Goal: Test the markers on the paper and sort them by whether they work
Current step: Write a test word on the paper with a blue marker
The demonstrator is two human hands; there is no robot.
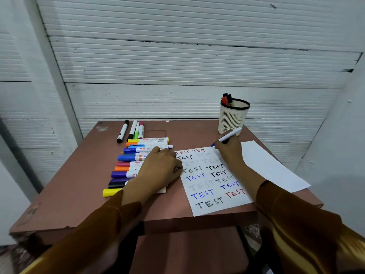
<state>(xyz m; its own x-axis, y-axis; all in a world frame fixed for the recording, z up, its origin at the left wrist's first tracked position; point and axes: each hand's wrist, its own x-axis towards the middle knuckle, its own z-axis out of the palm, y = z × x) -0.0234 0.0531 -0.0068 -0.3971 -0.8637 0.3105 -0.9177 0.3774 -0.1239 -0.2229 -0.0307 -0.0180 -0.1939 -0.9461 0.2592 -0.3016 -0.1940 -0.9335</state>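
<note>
Your brown sleeves [110, 220] lead to a left hand [160, 169] resting flat-fingered by the paper [213, 180], already filled with TEST marks, while your right hand [229, 149] grips a blue marker [227, 137] at its top, a row of markers [128, 165] likely still awaiting sorting.

The table [83, 175] is reddish brown. The paper [213, 198] is white, with the word TEST in red, black, blue and pale grey. The markers [126, 169] at the left have white bodies and caps in yellow, black, purple, orange, pink, blue and green. The far cup [233, 117] is cream with a black rim and vertical slits. The sleeves [296, 224] are brown. The wall [177, 66] is white with fine horizontal lines.
</note>
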